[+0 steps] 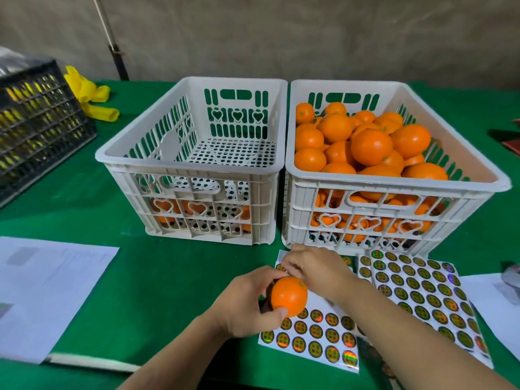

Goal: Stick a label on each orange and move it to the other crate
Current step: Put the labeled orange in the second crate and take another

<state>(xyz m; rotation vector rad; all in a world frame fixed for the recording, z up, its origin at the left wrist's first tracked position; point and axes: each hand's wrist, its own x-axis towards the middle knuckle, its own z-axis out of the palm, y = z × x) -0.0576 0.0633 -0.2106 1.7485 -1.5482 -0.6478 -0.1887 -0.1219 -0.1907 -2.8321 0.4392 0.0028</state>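
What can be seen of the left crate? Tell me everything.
The left crate is white, looks plastic, rectangular and open-topped, with slotted walls, heart cutouts, handle openings and a perforated floor. It stands upright on the green table, close beside the right crate; whether they touch is unclear. Its far floor is bare; a few oranges show through the front wall. No hand touches it.

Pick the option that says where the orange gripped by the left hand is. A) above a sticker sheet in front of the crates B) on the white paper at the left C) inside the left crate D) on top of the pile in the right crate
A: the left hand grips the orange above the sticker sheet, in front of both crates.
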